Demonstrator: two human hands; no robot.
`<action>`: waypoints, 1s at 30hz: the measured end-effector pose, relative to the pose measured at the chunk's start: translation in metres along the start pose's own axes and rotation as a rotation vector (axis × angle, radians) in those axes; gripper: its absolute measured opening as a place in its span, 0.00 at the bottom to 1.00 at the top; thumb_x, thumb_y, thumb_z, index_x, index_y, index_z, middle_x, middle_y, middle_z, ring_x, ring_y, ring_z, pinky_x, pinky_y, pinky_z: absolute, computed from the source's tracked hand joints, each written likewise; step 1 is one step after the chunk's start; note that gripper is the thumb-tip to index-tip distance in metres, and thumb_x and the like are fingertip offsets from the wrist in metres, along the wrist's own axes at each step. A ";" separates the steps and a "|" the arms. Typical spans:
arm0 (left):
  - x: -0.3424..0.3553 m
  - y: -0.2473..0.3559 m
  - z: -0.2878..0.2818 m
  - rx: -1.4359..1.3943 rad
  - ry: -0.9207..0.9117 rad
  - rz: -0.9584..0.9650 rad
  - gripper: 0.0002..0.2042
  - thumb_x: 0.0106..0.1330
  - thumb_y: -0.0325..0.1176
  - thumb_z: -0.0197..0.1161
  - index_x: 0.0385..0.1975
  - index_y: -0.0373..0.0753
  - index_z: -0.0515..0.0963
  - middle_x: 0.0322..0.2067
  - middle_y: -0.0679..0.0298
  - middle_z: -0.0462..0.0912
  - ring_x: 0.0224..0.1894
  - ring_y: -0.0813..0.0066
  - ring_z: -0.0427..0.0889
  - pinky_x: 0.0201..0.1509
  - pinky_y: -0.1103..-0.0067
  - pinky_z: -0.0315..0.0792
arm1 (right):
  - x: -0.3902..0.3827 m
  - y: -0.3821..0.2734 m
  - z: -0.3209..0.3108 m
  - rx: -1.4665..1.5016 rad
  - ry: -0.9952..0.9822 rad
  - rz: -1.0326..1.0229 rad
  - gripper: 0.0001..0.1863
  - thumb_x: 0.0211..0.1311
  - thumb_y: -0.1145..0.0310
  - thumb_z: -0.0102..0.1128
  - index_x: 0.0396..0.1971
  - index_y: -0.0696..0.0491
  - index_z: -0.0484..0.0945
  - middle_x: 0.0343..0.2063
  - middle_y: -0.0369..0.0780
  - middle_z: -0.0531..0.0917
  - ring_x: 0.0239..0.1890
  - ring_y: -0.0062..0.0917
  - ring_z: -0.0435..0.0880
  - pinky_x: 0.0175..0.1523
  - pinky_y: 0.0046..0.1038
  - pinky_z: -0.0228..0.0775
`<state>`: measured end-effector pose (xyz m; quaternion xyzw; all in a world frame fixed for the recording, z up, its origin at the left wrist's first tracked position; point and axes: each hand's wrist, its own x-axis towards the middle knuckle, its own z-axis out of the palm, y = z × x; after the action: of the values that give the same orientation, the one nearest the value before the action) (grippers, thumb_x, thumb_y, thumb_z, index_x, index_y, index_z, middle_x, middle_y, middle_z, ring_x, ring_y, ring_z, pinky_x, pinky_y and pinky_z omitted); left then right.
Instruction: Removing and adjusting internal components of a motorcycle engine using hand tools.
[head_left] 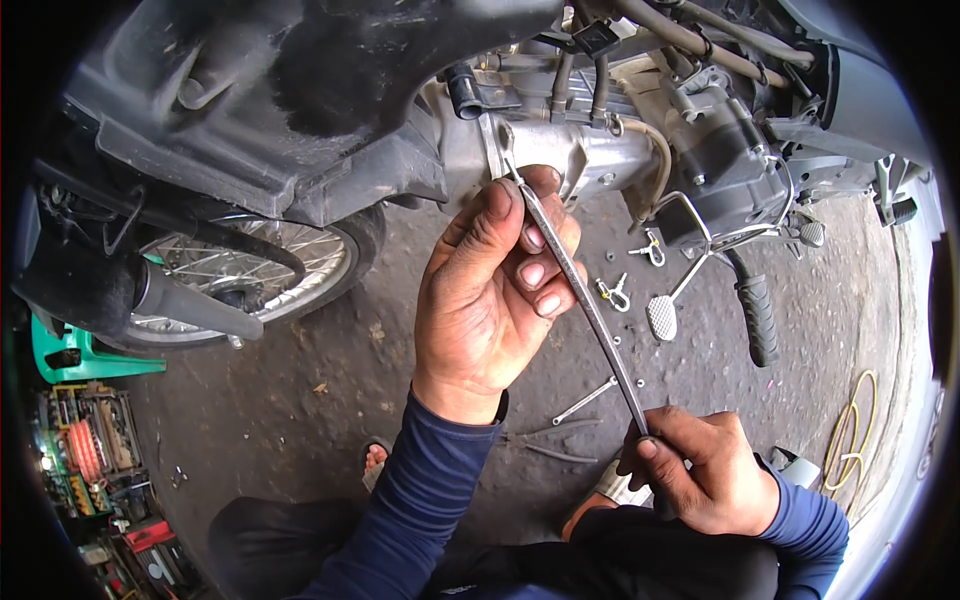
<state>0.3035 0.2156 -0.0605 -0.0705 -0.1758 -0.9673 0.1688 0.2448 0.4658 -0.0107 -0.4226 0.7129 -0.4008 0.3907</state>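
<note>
A long, thin, dark rod-like strip [590,300], slightly curved, slants between my two hands. My left hand [485,290] is closed on its upper end, thumb and fingers pinching it just below the silvery engine casing [480,150] of a motorcycle. Whether that end touches the casing, I cannot tell. Around the lower end my right hand [705,470] is closed, fingers curled. Behind the strip, a combination wrench [585,400] lies on the dark floor, with long-handled pliers [555,440] beside it, partly hidden by my left sleeve.
Black body panels [250,110] hang over the work, with a spoked wheel [300,270] at left. A metal pedal [662,318] and rubber footrest [758,315] stick out at right. Two small metal clips [613,293] lie on the floor. Tool trays [100,450] stand far left.
</note>
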 end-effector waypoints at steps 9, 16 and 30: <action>0.000 0.008 0.006 -0.058 0.020 -0.051 0.15 0.80 0.38 0.54 0.56 0.32 0.73 0.32 0.69 0.66 0.30 0.83 0.67 0.28 0.83 0.69 | 0.015 -0.026 0.001 0.077 -0.016 -0.002 0.05 0.73 0.74 0.57 0.41 0.60 0.77 0.19 0.42 0.81 0.18 0.33 0.85 0.24 0.31 0.73; 0.000 0.016 0.010 -0.035 0.058 -0.034 0.18 0.80 0.39 0.54 0.57 0.29 0.74 0.31 0.70 0.69 0.29 0.83 0.67 0.30 0.82 0.67 | 0.041 -0.056 0.000 0.403 -0.193 0.189 0.12 0.81 0.68 0.47 0.43 0.62 0.74 0.32 0.42 0.87 0.30 0.21 0.88 0.36 0.23 0.80; -0.001 0.021 0.012 -0.035 0.121 -0.033 0.18 0.81 0.40 0.53 0.57 0.29 0.71 0.30 0.71 0.68 0.28 0.86 0.66 0.29 0.85 0.64 | 0.069 -0.076 -0.001 0.642 -0.222 0.231 0.14 0.82 0.61 0.46 0.41 0.57 0.73 0.33 0.43 0.87 0.29 0.21 0.88 0.26 0.18 0.74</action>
<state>0.3122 0.2020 -0.0430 -0.0118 -0.1493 -0.9754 0.1620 0.2427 0.3781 0.0427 -0.2357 0.5470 -0.5092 0.6212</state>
